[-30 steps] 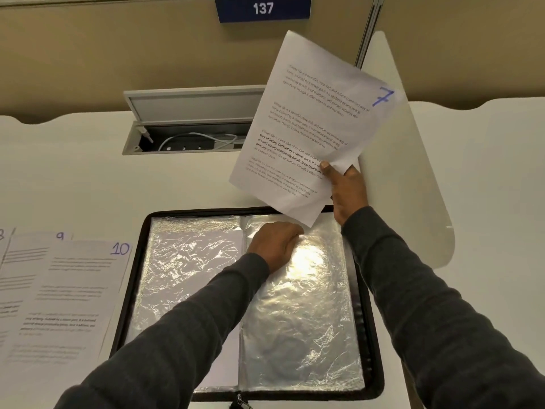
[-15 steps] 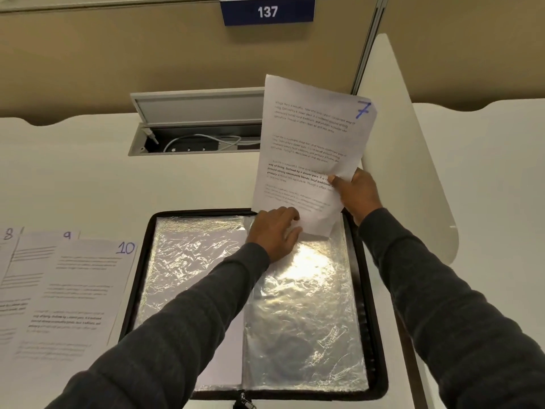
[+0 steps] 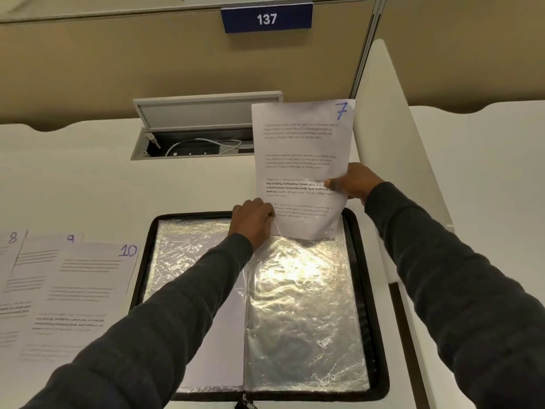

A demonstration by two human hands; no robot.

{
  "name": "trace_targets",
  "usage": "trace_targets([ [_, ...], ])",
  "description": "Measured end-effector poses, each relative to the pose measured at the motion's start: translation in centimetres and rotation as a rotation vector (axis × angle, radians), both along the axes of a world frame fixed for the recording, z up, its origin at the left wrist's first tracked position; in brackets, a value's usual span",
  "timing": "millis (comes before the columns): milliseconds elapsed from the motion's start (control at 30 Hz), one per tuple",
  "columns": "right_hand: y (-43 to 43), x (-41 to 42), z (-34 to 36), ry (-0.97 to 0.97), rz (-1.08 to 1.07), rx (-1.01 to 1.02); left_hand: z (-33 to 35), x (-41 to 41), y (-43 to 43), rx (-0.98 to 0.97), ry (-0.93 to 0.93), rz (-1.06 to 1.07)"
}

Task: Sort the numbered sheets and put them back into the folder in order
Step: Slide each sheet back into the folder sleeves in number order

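A black zip folder lies open on the white desk, its clear plastic sleeves shining. The sheet numbered 7 stands upright over the top of the right sleeve, its bottom edge just inside the sleeve's mouth. My right hand pinches the sheet's right edge, thumb on the front. My left hand pinches the sleeve's top edge at the sheet's lower left corner. Sheets 8, 9 and 10 lie overlapped on the desk to the left.
An open cable hatch with a white cable sits behind the folder. A white rounded divider panel stands just right of the folder. A padded wall with a blue "137" plate closes the back.
The sheet numbered 7 has come down from a raised, tilted position and turned upright, its bottom edge now in the right sleeve's mouth. My left hand moved up to the sleeve's top edge.
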State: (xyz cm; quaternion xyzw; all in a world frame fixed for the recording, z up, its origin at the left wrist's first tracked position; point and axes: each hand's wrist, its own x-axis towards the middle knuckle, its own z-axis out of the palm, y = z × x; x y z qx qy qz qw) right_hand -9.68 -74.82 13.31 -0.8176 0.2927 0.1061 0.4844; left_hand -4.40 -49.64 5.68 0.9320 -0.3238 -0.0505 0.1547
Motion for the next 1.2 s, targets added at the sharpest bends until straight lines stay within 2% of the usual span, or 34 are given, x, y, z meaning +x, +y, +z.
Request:
trace_targets([
  [167, 0.9, 0.4, -0.7, 0.155, 0.122, 0.009, 0.2, 0.1, -0.2, 0.012, -0.01, 0.006],
  [300, 1.7, 0.1, -1.9, 0.222, 0.111, 0.043, 0.2, -0.5, -0.7, -0.016, 0.046, -0.13],
  [433, 2.4, -0.1, -2.6, 0.178, 0.025, 0.079, 0.2, -1.0, -2.1, -0.025, 0.055, -0.179],
  [600, 2.8, -0.7, -3.1, 0.202, 0.051, 0.071, 0.1, -0.9, -3.3, -0.098, 0.006, -0.024],
  [767, 3.7, -2.8, -3.0, 0.073, 0.114, 0.117, -0.4, 0.4, -3.8, -0.04, 0.052, 0.014],
  [833, 3.9, -4.1, -3.7, 0.028, 0.155, 0.116, 0.1, 2.0, -4.1, -0.092, 0.146, 0.212],
  [933, 4.0, -5.9, -5.1, -0.009, 0.099, 0.091, 0.5, 4.9, -4.0, -0.199, 0.424, 0.505],
  [1033, 4.1, -6.9, -6.4, -0.021, 0.034, 0.109, 0.4, 6.7, -4.1, -0.248, 0.596, 0.574],
  [1100, 4.1, -7.3, -6.9, -0.043, -0.025, 0.147, 0.2, 7.4, -4.3, -0.236, 0.635, 0.603],
  [1200, 4.0, -7.7, -7.5, -0.058, -0.181, 0.207, 0.5, 7.8, -4.3, -0.125, 0.64, 0.538],
])
